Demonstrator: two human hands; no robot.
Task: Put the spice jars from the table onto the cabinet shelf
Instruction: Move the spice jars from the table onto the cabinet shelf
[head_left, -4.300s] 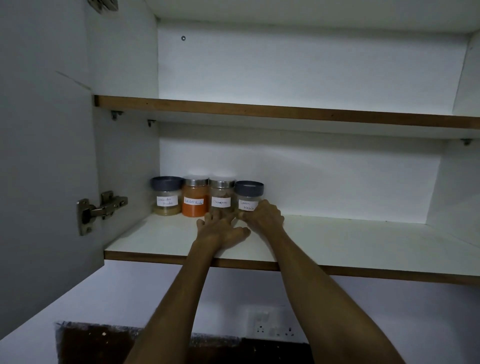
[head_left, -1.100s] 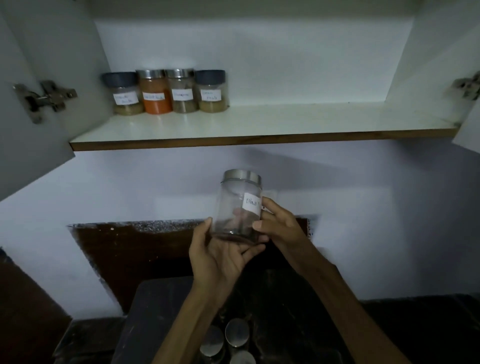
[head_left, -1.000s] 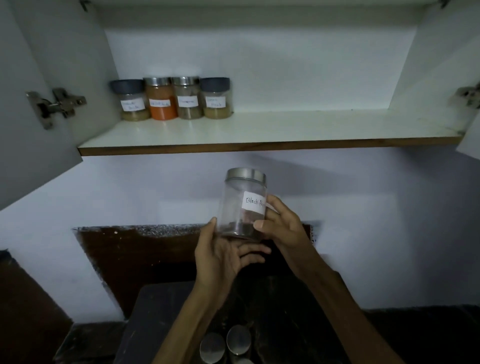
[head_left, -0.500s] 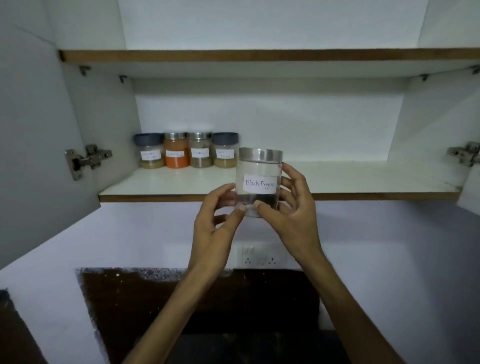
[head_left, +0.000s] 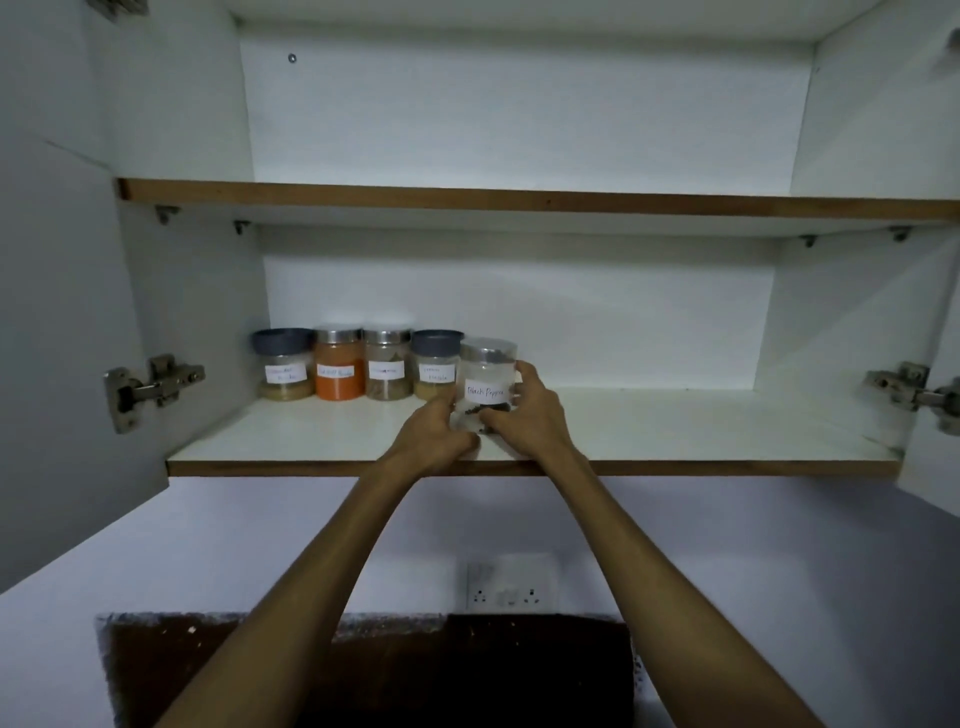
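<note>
I am watching both hands holding the black pepper jar (head_left: 486, 384) over the lower cabinet shelf (head_left: 675, 431) — the left hand (head_left: 434, 441) is curling round its lower left side, the right hand (head_left: 530, 415) is wrapping its right side with the fingertips up near the label. The jar is standing upright, clear, with a metal lid and a little dark spice at the bottom; I cannot tell whether its base is touching the shelf. It is sitting just beside the right end of a row of four jars along the back left — a grey-lidded jar (head_left: 283, 364), an orange jar (head_left: 340, 370), a brown-filled jar (head_left: 387, 370) and another grey-lidded jar (head_left: 435, 364). Below, a wall socket (head_left: 511, 581) is showing between my forearms.
</note>
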